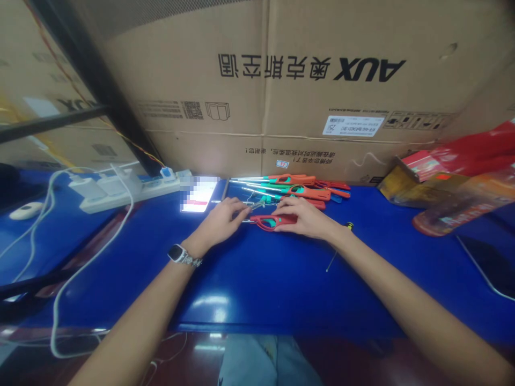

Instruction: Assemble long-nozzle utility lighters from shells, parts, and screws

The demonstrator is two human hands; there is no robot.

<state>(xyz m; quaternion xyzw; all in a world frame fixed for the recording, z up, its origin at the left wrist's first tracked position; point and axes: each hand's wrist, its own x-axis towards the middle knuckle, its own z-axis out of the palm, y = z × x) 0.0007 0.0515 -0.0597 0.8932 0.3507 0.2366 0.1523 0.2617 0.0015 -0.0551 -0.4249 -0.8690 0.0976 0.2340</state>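
A red long-nosed lighter (270, 221) lies on the blue table (265, 279) between my hands. My right hand (302, 216) rests over its handle, fingers curled round it. My left hand (222, 217) is closed in a pinch at the lighter's metal nozzle end, holding a small metal tool that I cannot make out clearly. A watch (177, 253) sits on my left wrist. Just behind my hands lies a pile of several red, orange and teal lighters (295, 188) with their metal tubes pointing left.
A lit phone (198, 196) lies left of the pile. A white power strip (120, 188) with chargers and cables sits at the back left. A large cardboard box (281, 86) stands behind. Red packaging (454, 177) lies at the right, a thin screwdriver (340, 246) by my right forearm.
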